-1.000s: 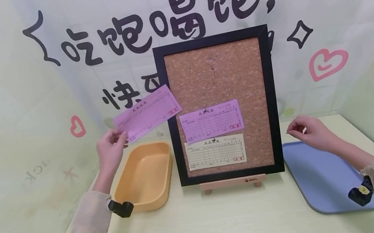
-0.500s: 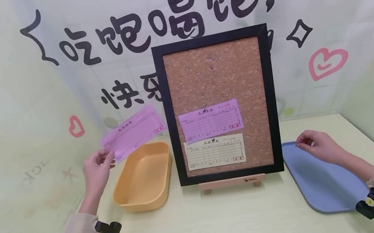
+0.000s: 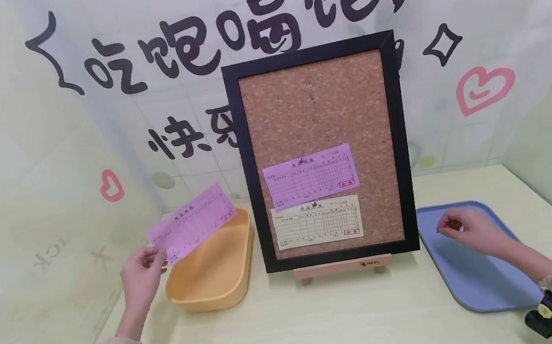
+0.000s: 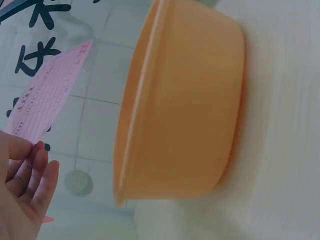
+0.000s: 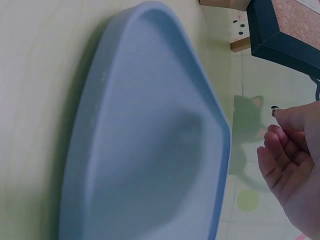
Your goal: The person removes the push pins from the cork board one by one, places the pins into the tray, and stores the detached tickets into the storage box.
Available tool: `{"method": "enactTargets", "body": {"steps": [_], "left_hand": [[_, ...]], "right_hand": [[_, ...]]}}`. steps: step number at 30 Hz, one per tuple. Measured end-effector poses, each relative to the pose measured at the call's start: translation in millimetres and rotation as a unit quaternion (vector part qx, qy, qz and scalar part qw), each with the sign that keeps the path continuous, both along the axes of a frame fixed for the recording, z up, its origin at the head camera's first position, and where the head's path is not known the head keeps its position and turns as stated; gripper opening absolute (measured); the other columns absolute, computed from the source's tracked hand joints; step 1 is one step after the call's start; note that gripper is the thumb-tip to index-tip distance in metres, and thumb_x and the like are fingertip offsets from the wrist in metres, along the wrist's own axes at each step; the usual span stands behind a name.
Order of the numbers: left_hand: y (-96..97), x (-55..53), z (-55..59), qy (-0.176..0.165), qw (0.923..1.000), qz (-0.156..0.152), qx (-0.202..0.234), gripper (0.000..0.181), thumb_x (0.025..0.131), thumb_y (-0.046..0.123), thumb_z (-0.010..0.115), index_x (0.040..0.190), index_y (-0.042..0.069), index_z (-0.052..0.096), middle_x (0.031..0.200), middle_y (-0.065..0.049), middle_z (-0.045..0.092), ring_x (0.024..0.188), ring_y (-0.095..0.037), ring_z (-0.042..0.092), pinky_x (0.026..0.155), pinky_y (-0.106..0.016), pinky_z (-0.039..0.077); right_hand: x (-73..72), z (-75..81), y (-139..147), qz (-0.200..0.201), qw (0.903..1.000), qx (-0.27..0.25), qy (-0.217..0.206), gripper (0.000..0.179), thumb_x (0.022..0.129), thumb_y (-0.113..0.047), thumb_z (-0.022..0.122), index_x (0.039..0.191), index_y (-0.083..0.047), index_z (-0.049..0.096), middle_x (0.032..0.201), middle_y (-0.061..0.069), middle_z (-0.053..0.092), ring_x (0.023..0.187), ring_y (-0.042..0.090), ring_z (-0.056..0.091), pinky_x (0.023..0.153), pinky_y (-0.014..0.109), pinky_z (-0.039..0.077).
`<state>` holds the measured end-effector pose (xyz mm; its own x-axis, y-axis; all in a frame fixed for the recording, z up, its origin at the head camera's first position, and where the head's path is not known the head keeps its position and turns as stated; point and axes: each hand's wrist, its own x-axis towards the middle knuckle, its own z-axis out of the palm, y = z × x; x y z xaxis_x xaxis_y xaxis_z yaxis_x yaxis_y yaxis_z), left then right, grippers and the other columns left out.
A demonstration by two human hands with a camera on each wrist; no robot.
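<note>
My left hand (image 3: 141,281) pinches a purple receipt slip (image 3: 192,223) by its lower left corner, and the slip hangs tilted over the orange bin (image 3: 209,301). In the left wrist view the same slip (image 4: 50,92) stands out from the fingertips. My right hand (image 3: 469,231) is above the blue tray (image 3: 485,283); between its thumb and finger is a small dark pushpin (image 5: 274,111), mostly covered. On the cork board (image 3: 320,106), another purple slip (image 3: 309,178) is pinned above a cream slip (image 3: 316,225), each with a dark pin at its top.
The black-framed board stands upright on a small wooden easel (image 3: 343,269) at the table's middle, in front of a printed backdrop. Orange bin on its left, blue tray on its right. Pale tabletop (image 3: 300,335) stretches in front.
My left hand has moved down and left with the purple slip, away from the board's frame and over the bin. My right hand has lowered and shifted slightly right, over the tray.
</note>
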<state>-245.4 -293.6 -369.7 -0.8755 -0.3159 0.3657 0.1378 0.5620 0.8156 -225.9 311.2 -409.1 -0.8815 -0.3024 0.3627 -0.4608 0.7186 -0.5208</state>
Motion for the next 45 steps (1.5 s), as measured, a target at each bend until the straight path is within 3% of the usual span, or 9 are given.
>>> {"method": "enactTargets", "body": {"steps": [6,14,27,38,45], "left_hand": [[1.0,2.2,-13.7,-0.011,0.9997,0.022,-0.009,0.016,0.084,0.000,0.056,0.092,-0.014,0.059,0.077,-0.022,0.062,0.052,0.001,0.054,0.050,-0.018,0.050],[15.0,4.6,-26.1,-0.029,0.9973,0.039,-0.056,0.015,0.083,0.002,0.056,0.089,-0.011,0.062,0.075,-0.023,0.063,0.050,-0.005,0.053,0.045,-0.016,0.045],[43.6,4.3,-38.4,-0.053,0.9958,0.000,-0.075,0.014,0.082,0.003,0.057,0.085,-0.009,0.063,0.075,-0.022,0.065,0.057,-0.018,0.061,0.046,-0.017,0.046],[45.7,5.9,-41.4,-0.081,0.9926,-0.026,-0.087,0.015,0.080,0.003,0.059,0.088,-0.009,0.061,0.080,-0.022,0.065,0.062,-0.021,0.062,0.049,-0.020,0.049],[43.5,5.7,-41.3,-0.070,0.9899,-0.038,-0.118,0.020,0.077,0.002,0.063,0.094,-0.010,0.061,0.080,-0.021,0.065,0.068,-0.027,0.063,0.053,-0.021,0.049]], "right_hand": [[1.3,-4.1,2,-0.001,0.9999,-0.009,-0.004,0.004,0.078,0.003,0.064,0.079,0.000,0.062,0.074,0.004,0.061,0.063,0.000,0.047,0.053,0.020,0.043],[3.2,-9.9,2,-0.001,1.0000,-0.009,-0.001,0.006,0.077,0.005,0.064,0.078,-0.001,0.062,0.072,0.002,0.060,0.063,-0.001,0.047,0.053,0.021,0.043],[3.8,-18.8,4,0.002,0.9999,-0.013,0.009,0.008,0.076,0.007,0.063,0.077,-0.001,0.061,0.071,0.001,0.060,0.062,-0.002,0.047,0.053,0.020,0.044],[5.6,-28.3,10,-0.007,0.9997,0.001,-0.022,0.007,0.076,0.004,0.064,0.076,-0.002,0.062,0.070,-0.001,0.057,0.062,-0.002,0.044,0.052,0.021,0.041],[7.0,-39.9,14,0.014,0.9993,0.020,-0.029,0.012,0.075,0.002,0.066,0.071,-0.007,0.060,0.066,-0.008,0.054,0.060,-0.004,0.043,0.051,0.021,0.041]]}}
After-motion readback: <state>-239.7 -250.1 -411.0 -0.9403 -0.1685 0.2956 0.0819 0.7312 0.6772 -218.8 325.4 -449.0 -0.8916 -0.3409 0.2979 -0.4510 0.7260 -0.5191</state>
